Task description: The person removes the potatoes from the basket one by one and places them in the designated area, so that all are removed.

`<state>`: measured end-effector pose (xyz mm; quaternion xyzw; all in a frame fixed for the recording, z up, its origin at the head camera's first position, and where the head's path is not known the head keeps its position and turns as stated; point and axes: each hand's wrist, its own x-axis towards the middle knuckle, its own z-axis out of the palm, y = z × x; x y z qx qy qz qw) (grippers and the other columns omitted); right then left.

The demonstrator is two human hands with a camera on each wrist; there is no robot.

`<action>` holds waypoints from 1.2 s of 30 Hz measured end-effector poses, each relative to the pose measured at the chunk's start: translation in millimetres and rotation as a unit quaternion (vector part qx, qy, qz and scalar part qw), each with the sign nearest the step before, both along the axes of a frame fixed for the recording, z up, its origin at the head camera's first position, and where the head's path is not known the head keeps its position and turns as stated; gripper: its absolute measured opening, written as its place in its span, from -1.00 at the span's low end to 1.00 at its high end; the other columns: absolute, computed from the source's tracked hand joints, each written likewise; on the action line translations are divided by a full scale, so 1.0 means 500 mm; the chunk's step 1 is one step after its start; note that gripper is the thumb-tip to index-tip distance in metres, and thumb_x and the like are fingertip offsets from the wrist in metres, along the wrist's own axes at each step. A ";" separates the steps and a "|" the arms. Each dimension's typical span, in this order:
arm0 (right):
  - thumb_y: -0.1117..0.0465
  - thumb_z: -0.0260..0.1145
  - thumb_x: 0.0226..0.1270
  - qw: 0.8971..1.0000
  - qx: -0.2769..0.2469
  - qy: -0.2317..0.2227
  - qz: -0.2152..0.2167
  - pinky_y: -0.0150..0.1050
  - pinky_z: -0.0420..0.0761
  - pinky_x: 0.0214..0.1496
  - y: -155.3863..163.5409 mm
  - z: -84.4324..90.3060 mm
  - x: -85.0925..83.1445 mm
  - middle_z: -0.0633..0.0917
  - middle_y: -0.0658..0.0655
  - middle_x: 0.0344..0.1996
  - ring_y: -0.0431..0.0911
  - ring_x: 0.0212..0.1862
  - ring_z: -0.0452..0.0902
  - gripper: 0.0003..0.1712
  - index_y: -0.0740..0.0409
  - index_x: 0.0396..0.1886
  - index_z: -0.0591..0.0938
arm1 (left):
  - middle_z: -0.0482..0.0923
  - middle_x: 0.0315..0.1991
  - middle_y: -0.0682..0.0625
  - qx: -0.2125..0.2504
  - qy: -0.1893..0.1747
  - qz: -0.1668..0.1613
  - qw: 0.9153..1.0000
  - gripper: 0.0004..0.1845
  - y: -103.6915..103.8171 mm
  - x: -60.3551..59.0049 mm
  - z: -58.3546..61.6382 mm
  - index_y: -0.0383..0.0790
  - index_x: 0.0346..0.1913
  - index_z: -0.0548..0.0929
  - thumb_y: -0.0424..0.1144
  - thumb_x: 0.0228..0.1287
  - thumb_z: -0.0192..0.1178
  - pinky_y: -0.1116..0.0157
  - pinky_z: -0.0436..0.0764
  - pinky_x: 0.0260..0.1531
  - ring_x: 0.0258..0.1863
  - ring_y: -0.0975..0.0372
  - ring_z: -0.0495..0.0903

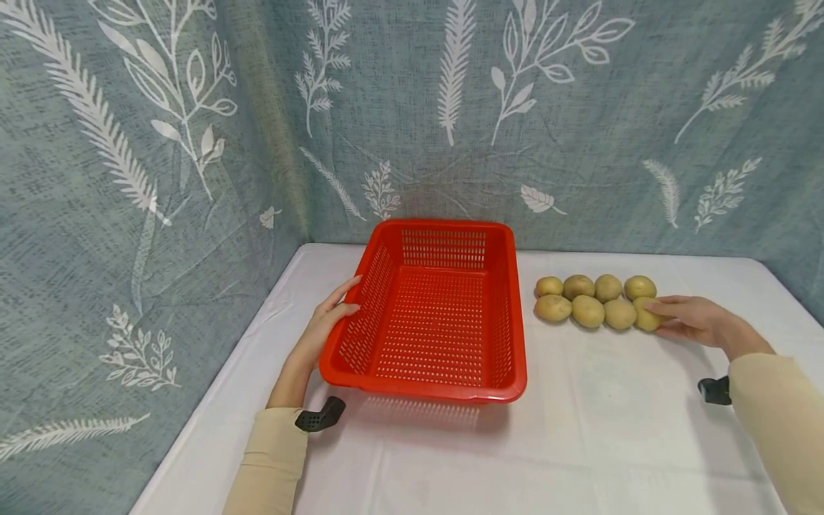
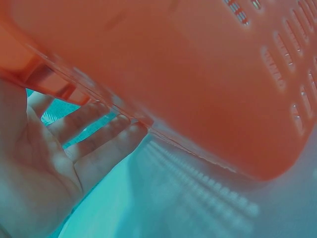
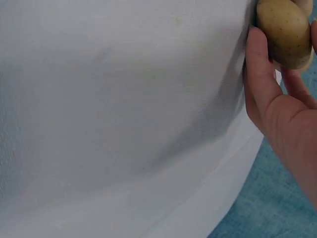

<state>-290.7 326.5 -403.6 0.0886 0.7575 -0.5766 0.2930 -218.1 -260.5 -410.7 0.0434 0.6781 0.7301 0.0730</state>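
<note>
Potato (image 1: 646, 315) pinched in right hand (image 1: 692, 320) fingers; lift straight up. Left hand (image 1: 325, 325), fingers straight, steadying basket (image 1: 433, 378).

Both arms wear long sleeves of a pale beige, close-fitting knit. The left sleeve (image 1: 267, 465) enters from the lower middle-left of the head view and ends at the wrist in a plain cuff. The right sleeve (image 1: 779, 422) comes in from the lower right corner, its cuff equally plain. Beside each cuff sits a small black plastic piece (apparently part of the wrist camera mount): a curved, ribbed one (image 1: 320, 415) at the left wrist, a blockier one (image 1: 714, 390) at the right. The left hand (image 1: 328, 318) and right hand (image 1: 689, 318) are bare, without rings or gloves.
</note>
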 end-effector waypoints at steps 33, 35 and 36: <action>0.01 0.05 0.46 0.997 0.010 0.071 -0.041 -0.30 0.52 0.04 -0.026 -0.035 0.018 -0.05 0.53 0.36 -0.46 -0.30 0.47 -0.07 0.53 0.42 -0.20 | 0.17 0.31 -0.24 -0.015 0.005 0.003 1.000 -0.39 -0.029 -0.007 -0.011 -0.04 0.50 0.10 -0.30 0.41 -0.12 0.30 0.55 -0.19 -0.06 0.12 0.44; 0.01 0.04 0.47 0.996 0.021 0.073 -0.039 -0.31 0.53 0.03 -0.029 -0.032 0.018 -0.05 0.54 0.36 -0.47 -0.32 0.46 -0.08 0.54 0.41 -0.19 | 0.15 0.33 -0.23 -0.013 0.007 -0.001 1.000 -0.39 -0.031 -0.007 -0.012 -0.04 0.50 0.10 -0.30 0.41 -0.11 0.29 0.55 -0.18 -0.04 0.11 0.43; 0.00 0.04 0.47 0.996 0.026 0.074 -0.040 -0.32 0.53 0.02 -0.030 -0.031 0.017 -0.05 0.54 0.37 -0.48 -0.32 0.45 -0.09 0.53 0.42 -0.18 | 0.15 0.34 -0.23 -0.014 0.009 -0.004 1.000 -0.38 -0.032 -0.007 -0.011 -0.04 0.50 0.09 -0.30 0.41 -0.11 0.29 0.54 -0.18 -0.03 0.11 0.43</action>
